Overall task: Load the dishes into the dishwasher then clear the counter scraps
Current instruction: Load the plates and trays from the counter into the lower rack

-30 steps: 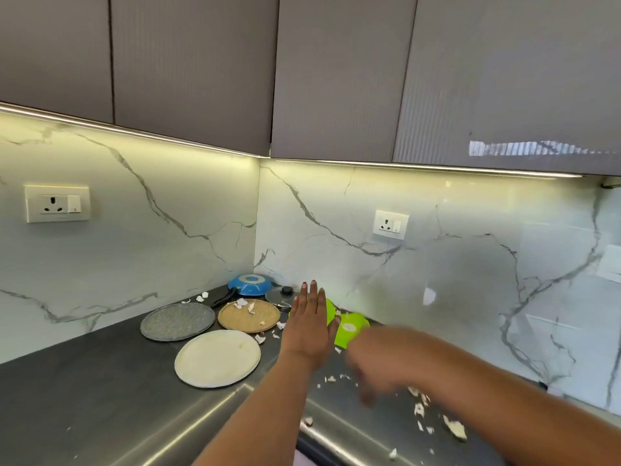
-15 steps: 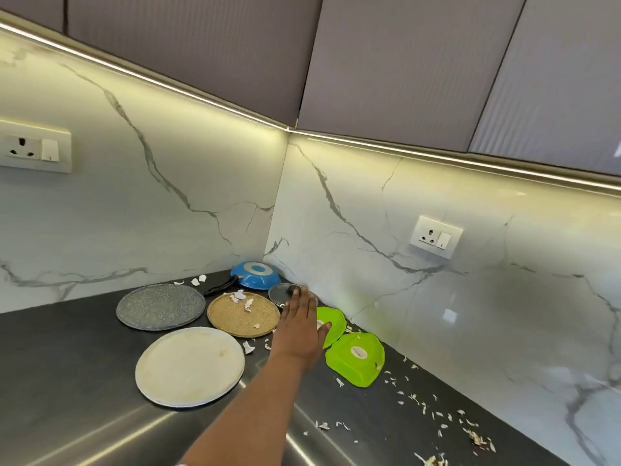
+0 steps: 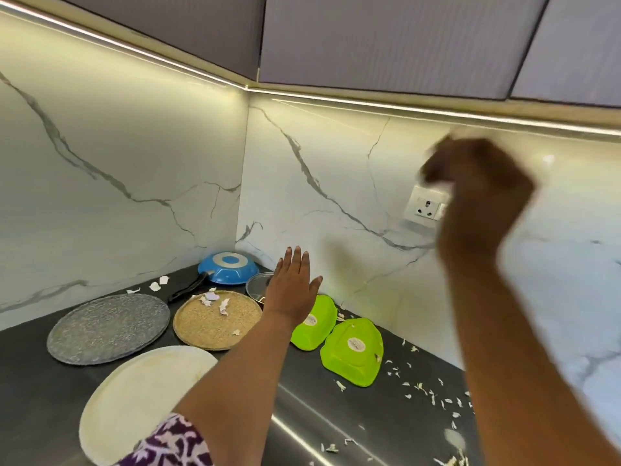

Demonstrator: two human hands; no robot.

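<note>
Change: right hand (image 3: 477,186) swung back up into view, blurred, grip cannot tell; left hand (image 3: 291,286) still flat, empty, over lid (image 3: 258,284). Dishes unloaded, scraps (image 3: 433,395) remain on surface (image 3: 33,391).

So the walls are white marble-look panels (image 3: 134,169) with grey veins, and they meet in a corner just past the left hand (image 3: 292,287). There's a white square wall socket (image 3: 424,206) right behind the right hand (image 3: 477,190), which hides its right edge. Well above both hands, a warm glowing light strip (image 3: 369,103) runs under matte grey ribbed upper cabinets (image 3: 386,38).
</note>
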